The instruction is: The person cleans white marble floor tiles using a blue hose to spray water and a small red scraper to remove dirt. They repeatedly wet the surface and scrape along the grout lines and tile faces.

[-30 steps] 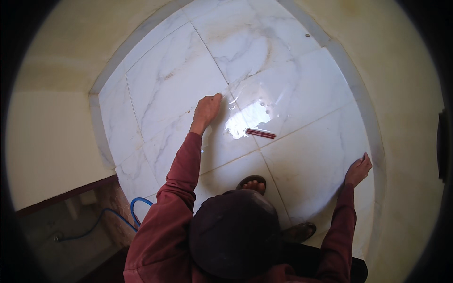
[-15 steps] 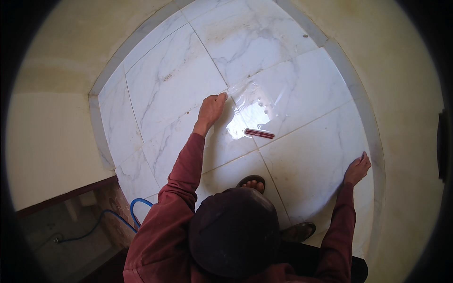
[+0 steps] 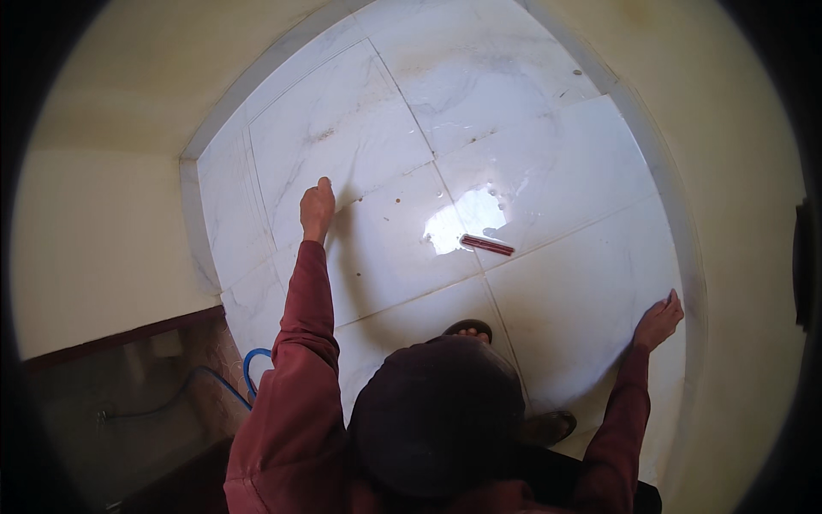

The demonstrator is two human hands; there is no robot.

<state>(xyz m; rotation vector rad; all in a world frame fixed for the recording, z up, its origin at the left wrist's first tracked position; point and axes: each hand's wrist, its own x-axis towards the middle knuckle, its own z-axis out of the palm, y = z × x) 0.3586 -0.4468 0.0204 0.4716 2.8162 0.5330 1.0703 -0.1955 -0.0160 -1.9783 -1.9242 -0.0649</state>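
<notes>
Seen from the head camera, the person crouches over a floor of large glossy white tiles veined with grey, split by thin grout lines that cross near the middle of the picture. Four big tiles meet there, with narrower cut pieces along the left edge of the floor.

One slim dark red tool, stick-shaped, lies flat on the tiles just right of the grout crossing. Its long axis runs from upper left to lower right, only a little off level, and it sits at the lower edge of a bright patch of reflected light. No hand touches it.

The left hand is pressed to the tile well left of the tool, near the left edge of the floor, fingers curled under into a loose fist; whether it holds anything cannot be told. The right hand rests open against the tile near the right edge of the floor, fingers together and holding nothing, well apart from the tool.

Both arms wear dark red sleeves. A dark cap fills the lower middle, with one sandalled foot just above it and a second shoe to its right. One blue hose loops at the lower left corner of the floor. Plain cream walls border the floor on left and right.
</notes>
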